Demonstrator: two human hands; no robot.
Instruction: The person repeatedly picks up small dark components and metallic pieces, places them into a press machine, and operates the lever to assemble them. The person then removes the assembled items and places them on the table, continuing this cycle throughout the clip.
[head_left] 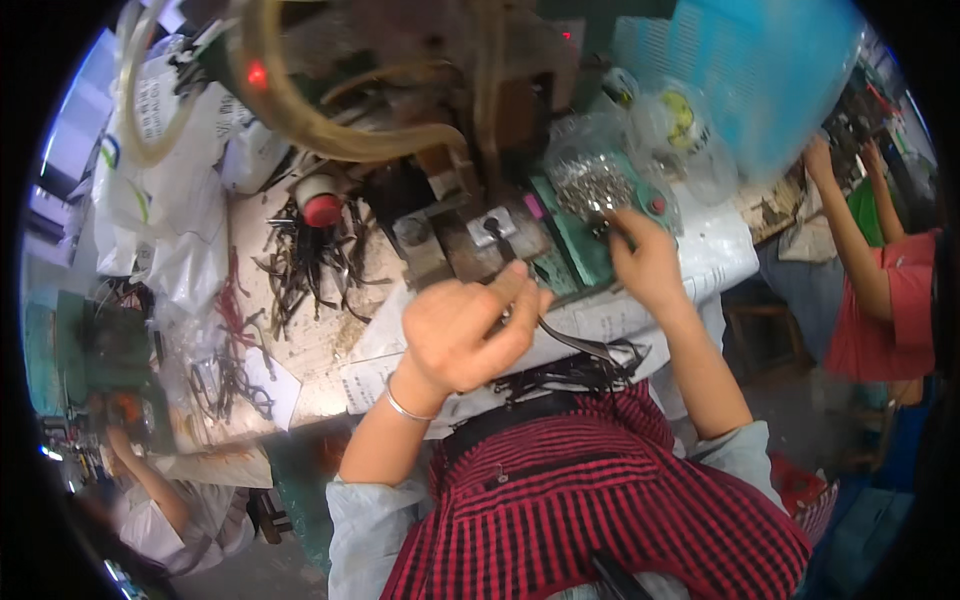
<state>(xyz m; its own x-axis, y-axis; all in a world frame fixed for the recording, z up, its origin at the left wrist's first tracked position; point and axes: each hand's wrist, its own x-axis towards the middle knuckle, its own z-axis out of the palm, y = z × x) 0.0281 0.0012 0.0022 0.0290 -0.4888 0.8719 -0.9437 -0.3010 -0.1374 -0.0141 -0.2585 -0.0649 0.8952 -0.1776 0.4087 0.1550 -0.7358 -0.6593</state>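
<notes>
My left hand (465,335), with a bangle on the wrist, pinches a thin dark strap (505,248). The strap's far end lies on a small bright metal plate (490,226) on the bed of the machine (455,240). Its other end appears to trail below my hand toward my lap. My right hand (648,262) reaches to a heap of small shiny metal pieces (592,186) in clear plastic on the green surface (560,225). Its fingers are bent together at the heap's near edge; what they hold is too small to make out. More dark straps (575,375) lie across my lap.
A bundle of dark straps (315,260) lies on the table at left, beside a red button (322,210). Pale hoses (300,120) hang over the machine. White plastic sacks (160,180) stand at left, a blue translucent sheet (755,80) at far right. Other people work at both sides.
</notes>
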